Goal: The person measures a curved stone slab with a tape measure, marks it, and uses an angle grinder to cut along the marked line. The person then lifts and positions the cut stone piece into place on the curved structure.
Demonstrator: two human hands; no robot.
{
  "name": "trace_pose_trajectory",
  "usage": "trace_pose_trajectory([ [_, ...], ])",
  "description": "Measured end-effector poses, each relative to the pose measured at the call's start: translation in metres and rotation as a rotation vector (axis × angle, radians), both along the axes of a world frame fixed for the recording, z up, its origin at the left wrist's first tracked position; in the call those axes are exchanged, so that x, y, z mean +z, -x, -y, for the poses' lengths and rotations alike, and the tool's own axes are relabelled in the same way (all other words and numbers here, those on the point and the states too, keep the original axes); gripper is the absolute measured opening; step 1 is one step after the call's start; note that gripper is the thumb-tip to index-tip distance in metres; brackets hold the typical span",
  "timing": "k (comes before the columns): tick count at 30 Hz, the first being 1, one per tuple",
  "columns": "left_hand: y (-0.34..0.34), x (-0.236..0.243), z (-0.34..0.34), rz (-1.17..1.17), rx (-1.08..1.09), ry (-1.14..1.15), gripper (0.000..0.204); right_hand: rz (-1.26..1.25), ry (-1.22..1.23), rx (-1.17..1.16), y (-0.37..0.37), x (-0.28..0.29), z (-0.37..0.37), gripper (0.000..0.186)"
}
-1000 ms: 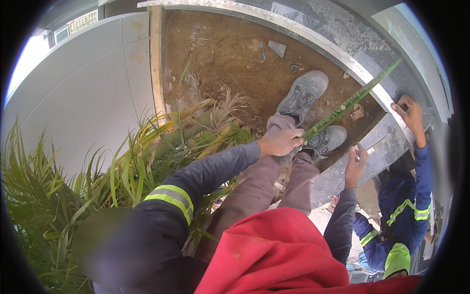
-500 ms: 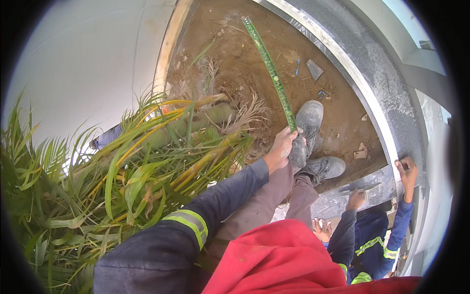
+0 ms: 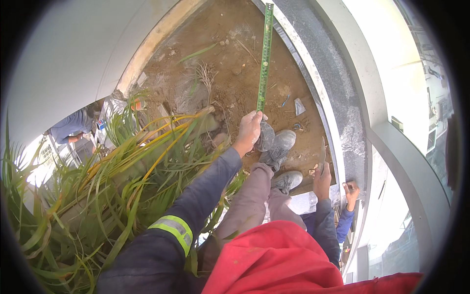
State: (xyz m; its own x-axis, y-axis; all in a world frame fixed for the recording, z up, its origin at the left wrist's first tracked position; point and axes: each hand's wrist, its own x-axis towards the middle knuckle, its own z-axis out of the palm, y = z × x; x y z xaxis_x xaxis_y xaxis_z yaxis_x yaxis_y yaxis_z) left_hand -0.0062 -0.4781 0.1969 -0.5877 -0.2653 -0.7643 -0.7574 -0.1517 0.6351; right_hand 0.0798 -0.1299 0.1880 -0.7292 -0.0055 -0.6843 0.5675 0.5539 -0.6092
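Note:
My left hand is closed around the near end of a long green ruler. The ruler stretches away over the bare soil, its far end beside the curved pale edging. Dusty dark shoes stand just right of that hand. My right hand, in a dark sleeve, grips a thin pointed metal blade that looks like a trowel seen nearly edge-on, close to the edging. Its handle is hidden in the fist.
Another person's hand in a blue sleeve rests by the grey curb. Cut palm fronds crowd the left side. Behind them a person in blue bends beside a pale curved wall. A broken tile piece lies on the soil.
The view has turned. The ruler now points more nearly straight ahead, its far end next to the edging. My right hand has come further forward, and its blade has swung to point away from me.

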Motion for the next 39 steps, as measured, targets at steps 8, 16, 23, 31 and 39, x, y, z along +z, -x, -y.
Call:
trace_pose_trajectory([
  [8,0.049,0.021,0.069,-0.009,0.145,0.087,0.031,-0.161,-0.153,0.161,0.205,0.069,0.108,0.04],
  [16,0.065,0.035,0.143,0.126,0.065,0.342,0.034,-0.005,-0.25,0.197,0.195,0.061,0.102,0.046],
  [23,0.124,0.064,0.19,0.165,-0.118,0.436,0.034,0.271,-0.363,0.27,0.185,0.072,0.072,0.051],
  [31,0.199,0.097,0.265,0.154,-0.433,0.57,0.035,0.331,-0.322,0.147,0.158,0.168,0.032,0.036],
  [39,0.241,0.09,0.376,0.145,-0.696,0.526,0.039,0.259,-0.526,0.293,0.264,0.173,0.086,0.032],
])
